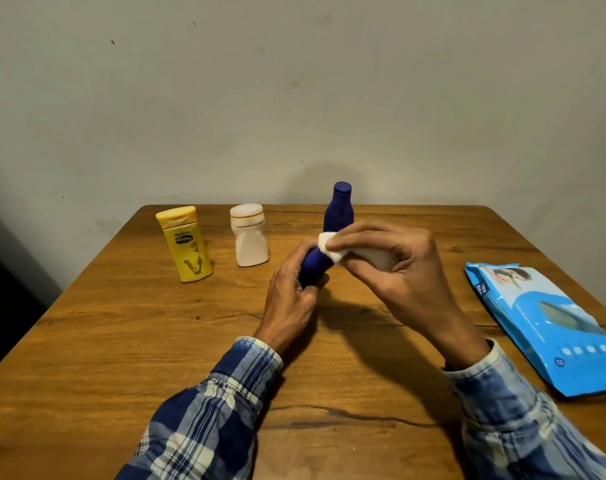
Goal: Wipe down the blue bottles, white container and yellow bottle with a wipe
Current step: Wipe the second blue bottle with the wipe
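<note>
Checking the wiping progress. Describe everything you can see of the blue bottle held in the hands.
The blue bottle is dark, matte and plastic-looking, held tilted over the wooden table. The left hand grips its lower end; the right hand presses a white wipe on its middle. A capped blue top shows beyond, seemingly the same bottle.

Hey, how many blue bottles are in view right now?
2. The upright blue bottle stands toward the table's far side, behind the hands; the tilted blue bottle is in the left hand's grip, the right hand holding a wipe against it. Their overlap is hidden.
</note>
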`<state>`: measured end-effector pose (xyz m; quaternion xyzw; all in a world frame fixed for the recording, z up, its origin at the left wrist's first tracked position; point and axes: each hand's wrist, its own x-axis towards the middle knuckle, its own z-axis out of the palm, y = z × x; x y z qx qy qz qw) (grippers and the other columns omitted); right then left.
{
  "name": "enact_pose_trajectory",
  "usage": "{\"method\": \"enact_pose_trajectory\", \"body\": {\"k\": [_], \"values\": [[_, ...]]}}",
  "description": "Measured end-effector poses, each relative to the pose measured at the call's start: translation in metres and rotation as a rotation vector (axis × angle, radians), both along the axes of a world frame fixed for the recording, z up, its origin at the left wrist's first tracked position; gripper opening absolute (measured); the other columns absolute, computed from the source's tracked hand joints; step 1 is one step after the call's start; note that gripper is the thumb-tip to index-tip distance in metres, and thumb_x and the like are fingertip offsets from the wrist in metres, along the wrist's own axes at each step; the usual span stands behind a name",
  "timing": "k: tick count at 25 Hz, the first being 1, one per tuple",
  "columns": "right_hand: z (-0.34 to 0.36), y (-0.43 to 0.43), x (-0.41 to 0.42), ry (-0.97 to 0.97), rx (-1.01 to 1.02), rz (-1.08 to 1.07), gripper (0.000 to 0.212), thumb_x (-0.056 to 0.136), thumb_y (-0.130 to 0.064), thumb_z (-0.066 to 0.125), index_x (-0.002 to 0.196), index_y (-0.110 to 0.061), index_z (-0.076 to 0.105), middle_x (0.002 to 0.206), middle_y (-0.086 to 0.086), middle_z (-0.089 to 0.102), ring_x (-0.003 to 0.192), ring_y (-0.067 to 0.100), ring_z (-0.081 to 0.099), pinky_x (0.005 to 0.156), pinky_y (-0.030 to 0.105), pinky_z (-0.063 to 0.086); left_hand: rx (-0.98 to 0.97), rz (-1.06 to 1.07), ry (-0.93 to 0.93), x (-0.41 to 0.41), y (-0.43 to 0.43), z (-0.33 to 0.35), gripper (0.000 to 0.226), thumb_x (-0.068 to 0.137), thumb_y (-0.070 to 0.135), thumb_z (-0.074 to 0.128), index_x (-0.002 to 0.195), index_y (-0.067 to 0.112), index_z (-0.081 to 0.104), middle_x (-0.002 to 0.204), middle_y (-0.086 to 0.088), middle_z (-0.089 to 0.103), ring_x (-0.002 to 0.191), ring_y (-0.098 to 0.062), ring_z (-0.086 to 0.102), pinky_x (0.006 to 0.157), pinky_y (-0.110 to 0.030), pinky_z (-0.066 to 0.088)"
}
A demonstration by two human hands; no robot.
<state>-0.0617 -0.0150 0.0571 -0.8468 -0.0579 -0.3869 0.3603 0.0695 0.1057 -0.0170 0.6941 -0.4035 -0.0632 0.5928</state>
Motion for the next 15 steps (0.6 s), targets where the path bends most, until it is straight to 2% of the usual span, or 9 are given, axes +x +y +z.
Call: {"method": "enact_pose_trajectory", "body": {"k": [2, 3, 6, 9, 11, 15], "values": [[0.005, -0.003, -0.004, 0.008, 0.069, 0.051, 0.023, 0.083, 0.003, 0.074, 0.103, -0.008, 0.077, 0.106, 0.002, 0.075, 0.102, 0.014, 0.07, 0.085, 0.028, 0.057, -0.024, -0.01, 0.018, 0.001, 0.001, 0.001, 0.066, 0.091, -0.011, 0.062, 0.127, 0.044, 0.051, 0.13, 0.003, 0.059, 0.115, 0.0, 0.058, 0.089, -0.015, 0.05], [0.008, -0.007, -0.006, -0.042, 0.144, 0.008, 0.02, 0.085, 0.002, 0.073, 0.103, -0.007, 0.076, 0.104, 0.003, 0.075, 0.1, 0.015, 0.07, 0.082, 0.028, 0.058, -0.025, -0.015, 0.024, 0.001, 0.0, 0.002, 0.065, 0.091, -0.012, 0.062, 0.127, 0.041, 0.051, 0.13, -0.002, 0.059, 0.113, -0.001, 0.059, 0.089, -0.013, 0.05], [0.008, -0.014, -0.006, -0.214, 0.328, -0.157, 0.019, 0.089, 0.0, 0.071, 0.107, -0.004, 0.074, 0.105, 0.005, 0.074, 0.1, 0.015, 0.07, 0.081, 0.026, 0.057, -0.021, -0.017, 0.039, 0.002, -0.001, 0.003, 0.063, 0.091, -0.01, 0.063, 0.124, 0.043, 0.052, 0.129, -0.005, 0.06, 0.113, -0.01, 0.062, 0.089, -0.019, 0.052], [-0.002, -0.001, 0.004, -0.137, 0.281, -0.077, 0.024, 0.088, 0.003, 0.07, 0.11, -0.004, 0.073, 0.111, 0.004, 0.073, 0.109, 0.018, 0.068, 0.089, 0.027, 0.056, -0.053, -0.072, 0.064, 0.001, -0.001, 0.004, 0.06, 0.091, -0.01, 0.063, 0.125, 0.038, 0.053, 0.125, -0.004, 0.061, 0.114, -0.013, 0.062, 0.095, -0.028, 0.053], [-0.007, 0.003, 0.006, -0.054, 0.314, 0.015, 0.022, 0.086, 0.007, 0.069, 0.106, -0.002, 0.073, 0.109, 0.007, 0.073, 0.107, 0.021, 0.068, 0.089, 0.032, 0.057, -0.065, -0.083, 0.092, 0.001, 0.0, 0.005, 0.061, 0.091, -0.009, 0.064, 0.126, 0.039, 0.053, 0.127, -0.001, 0.061, 0.116, -0.013, 0.061, 0.097, -0.031, 0.053], [-0.002, -0.008, 0.004, -0.048, 0.799, 0.082, 0.02, 0.081, 0.012, 0.069, 0.094, -0.003, 0.071, 0.098, 0.013, 0.075, 0.093, 0.027, 0.071, 0.079, 0.037, 0.059, -0.082, -0.094, 0.135, -0.001, 0.0, 0.006, 0.053, 0.093, -0.002, 0.066, 0.125, 0.037, 0.054, 0.128, -0.001, 0.062, 0.118, -0.013, 0.06, 0.101, -0.034, 0.049]]}}
